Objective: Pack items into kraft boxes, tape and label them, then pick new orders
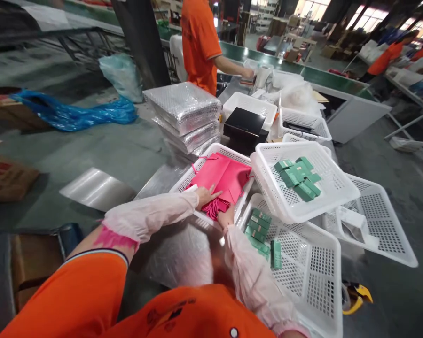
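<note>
The left hand [206, 196] lies open on pink bags [223, 174] in a white basket [189, 180]. The right hand [227, 218], just beside them, shows no clear grip.

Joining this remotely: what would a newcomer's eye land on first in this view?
The hot-pink bags stand out first, lying in a white plastic basket at the centre, with the left hand on them and the right hand beside their pink tassels. To their right, green boxes sit in a tilted white basket. Farther back, silver bubble-patterned pouches form a stack.
</note>
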`<state>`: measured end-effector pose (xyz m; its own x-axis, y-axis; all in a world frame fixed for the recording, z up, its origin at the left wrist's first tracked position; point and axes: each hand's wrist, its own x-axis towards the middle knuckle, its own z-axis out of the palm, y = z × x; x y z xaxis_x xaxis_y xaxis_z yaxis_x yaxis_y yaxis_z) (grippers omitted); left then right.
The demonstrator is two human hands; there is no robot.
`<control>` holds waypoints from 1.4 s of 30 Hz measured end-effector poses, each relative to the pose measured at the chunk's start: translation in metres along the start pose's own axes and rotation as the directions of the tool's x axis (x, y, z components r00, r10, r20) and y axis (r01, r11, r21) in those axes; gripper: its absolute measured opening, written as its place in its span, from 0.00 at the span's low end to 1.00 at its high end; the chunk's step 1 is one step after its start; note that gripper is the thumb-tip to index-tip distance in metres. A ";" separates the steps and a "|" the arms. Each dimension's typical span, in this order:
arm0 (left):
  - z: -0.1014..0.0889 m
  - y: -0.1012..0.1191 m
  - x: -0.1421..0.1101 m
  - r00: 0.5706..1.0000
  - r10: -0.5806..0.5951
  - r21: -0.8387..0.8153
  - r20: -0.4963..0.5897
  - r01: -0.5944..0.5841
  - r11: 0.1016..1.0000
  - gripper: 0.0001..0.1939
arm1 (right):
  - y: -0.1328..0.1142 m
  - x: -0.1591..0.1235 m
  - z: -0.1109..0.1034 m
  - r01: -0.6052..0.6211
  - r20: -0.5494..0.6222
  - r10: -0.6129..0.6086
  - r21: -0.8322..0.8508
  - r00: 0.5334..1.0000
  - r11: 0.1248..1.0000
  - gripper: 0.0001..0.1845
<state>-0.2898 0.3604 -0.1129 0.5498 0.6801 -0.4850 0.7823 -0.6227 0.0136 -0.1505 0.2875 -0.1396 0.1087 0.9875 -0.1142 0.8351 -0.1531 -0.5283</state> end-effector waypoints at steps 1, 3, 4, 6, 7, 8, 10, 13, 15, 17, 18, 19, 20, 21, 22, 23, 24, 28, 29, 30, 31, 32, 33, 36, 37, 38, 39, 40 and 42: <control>0.001 0.003 0.001 1.000 -0.010 0.014 -0.004 0.010 1.000 0.67 | -0.001 -0.003 -0.003 -0.001 0.003 0.000 0.019 1.000 1.000 0.31; 0.003 0.008 0.001 0.999 -0.030 0.041 -0.016 0.030 0.999 0.66 | -0.005 -0.013 -0.010 0.008 0.014 -0.009 0.047 1.000 0.999 0.32; 0.003 0.011 0.000 0.999 -0.038 0.051 -0.022 0.039 0.998 0.64 | -0.008 -0.021 -0.015 0.018 0.017 -0.019 0.059 1.000 0.998 0.32; 0.002 0.015 -0.003 0.998 -0.054 0.062 -0.032 0.056 0.997 0.61 | -0.013 -0.040 -0.023 0.075 0.049 -0.078 0.068 0.996 0.995 0.32; 0.001 0.017 -0.005 0.997 -0.061 0.065 -0.041 0.063 0.996 0.59 | -0.014 -0.051 -0.028 0.123 0.083 -0.128 0.063 0.988 0.990 0.31; 0.000 0.017 -0.008 0.996 -0.068 0.067 -0.051 0.072 0.995 0.57 | -0.015 -0.061 -0.032 0.178 0.126 -0.183 0.050 0.975 0.983 0.29; -0.005 0.017 -0.015 0.993 -0.089 0.069 -0.078 0.094 0.993 0.52 | -0.013 -0.078 -0.037 0.284 0.199 -0.281 0.012 0.939 0.959 0.25; -0.018 0.013 -0.023 0.982 -0.127 0.066 -0.142 0.138 0.988 0.41 | -0.003 -0.090 -0.036 0.364 0.220 -0.354 -0.004 0.909 0.932 0.15; -0.029 0.009 -0.024 0.968 -0.155 0.061 -0.197 0.170 0.984 0.37 | 0.004 -0.093 -0.031 0.363 0.205 -0.359 0.020 0.911 0.932 0.11; -0.042 0.004 -0.022 0.954 -0.177 0.058 -0.243 0.197 0.979 0.34 | 0.007 -0.094 -0.028 0.345 0.194 -0.347 0.046 0.918 0.938 0.10; -0.049 0.001 -0.020 0.949 -0.182 0.058 -0.256 0.203 0.977 0.33 | 0.008 -0.094 -0.031 0.346 0.184 -0.352 0.069 0.918 0.936 0.10; -0.057 -0.001 -0.019 0.948 -0.182 0.058 -0.263 0.203 0.977 0.32 | 0.008 -0.094 -0.038 0.364 0.156 -0.376 0.097 0.913 0.926 0.11; -0.065 -0.004 -0.017 0.948 -0.177 0.058 -0.266 0.199 0.978 0.31 | 0.008 -0.092 -0.049 0.404 0.097 -0.415 0.115 0.905 0.907 0.12; -0.073 -0.007 -0.016 0.948 -0.167 0.060 -0.269 0.190 0.980 0.30 | 0.007 -0.088 -0.065 0.456 -0.004 -0.458 0.105 0.889 0.884 0.13; -0.082 -0.010 -0.015 0.949 -0.155 0.063 -0.274 0.179 0.982 0.28 | 0.007 -0.082 -0.086 0.499 -0.137 -0.489 0.051 0.862 0.865 0.14; -0.093 -0.015 -0.013 0.949 -0.141 0.067 -0.282 0.166 0.984 0.27 | 0.008 -0.075 -0.110 0.516 -0.281 -0.509 -0.055 0.813 0.855 0.15; -0.104 -0.019 -0.011 0.949 -0.127 0.072 -0.290 0.154 0.985 0.25 | 0.009 -0.067 -0.135 0.457 -0.410 -0.495 -0.193 0.766 0.868 0.15; -0.156 -0.041 0.007 0.951 -0.099 0.094 -0.294 0.132 0.987 0.20 | 0.023 -0.031 -0.220 -0.032 -0.392 -0.200 -0.512 0.898 0.859 0.31; -0.169 -0.047 0.013 0.953 -0.099 0.102 -0.288 0.133 0.986 0.20 | 0.028 -0.025 -0.233 -0.078 -0.297 -0.108 -0.550 0.949 0.831 0.27; -0.181 -0.051 0.020 0.955 -0.099 0.111 -0.280 0.135 0.985 0.20 | 0.033 -0.021 -0.242 -0.098 -0.207 -0.029 -0.580 0.978 0.809 0.22; -0.193 -0.056 0.026 0.957 -0.098 0.121 -0.272 0.136 0.983 0.20 | 0.038 -0.018 -0.248 -0.110 -0.142 0.029 -0.602 0.989 0.791 0.18; -0.202 -0.059 0.032 0.959 -0.098 0.130 -0.265 0.136 0.982 0.20 | 0.043 -0.018 -0.253 -0.124 -0.112 0.069 -0.621 0.991 0.774 0.15; -0.211 -0.063 0.038 0.961 -0.098 0.138 -0.257 0.137 0.981 0.20 | 0.049 -0.019 -0.257 -0.138 -0.108 0.089 -0.637 0.990 0.758 0.15; -0.230 -0.073 0.057 0.966 -0.101 0.149 -0.239 0.139 0.979 0.23 | 0.071 -0.026 -0.269 -0.155 -0.122 0.098 -0.660 0.988 0.735 0.15; -0.234 -0.076 0.063 0.966 -0.103 0.148 -0.236 0.141 0.979 0.24 | 0.081 -0.028 -0.273 -0.141 -0.119 0.082 -0.659 0.989 0.739 0.15; -0.238 -0.079 0.069 0.966 -0.105 0.145 -0.238 0.143 0.979 0.25 | 0.090 -0.029 -0.276 -0.119 -0.116 0.057 -0.655 0.992 0.746 0.15; -0.241 -0.081 0.075 0.964 -0.109 0.140 -0.245 0.146 0.979 0.27 | 0.100 -0.030 -0.277 -0.095 -0.119 0.024 -0.649 0.993 0.755 0.15; -0.243 -0.083 0.081 0.960 -0.111 0.134 -0.257 0.149 0.980 0.30 | 0.109 -0.030 -0.278 -0.074 -0.127 -0.010 -0.642 0.992 0.763 0.16; -0.246 -0.083 0.091 0.950 -0.119 0.118 -0.290 0.159 0.980 0.40 | 0.121 -0.030 -0.277 -0.032 -0.156 -0.084 -0.626 0.984 0.779 0.19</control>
<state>-0.2329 0.5693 0.0573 0.5141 0.8320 -0.2083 0.8197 -0.5482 -0.1663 0.0965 0.2502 0.0325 0.1204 0.9907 0.0632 0.9848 -0.1273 0.1182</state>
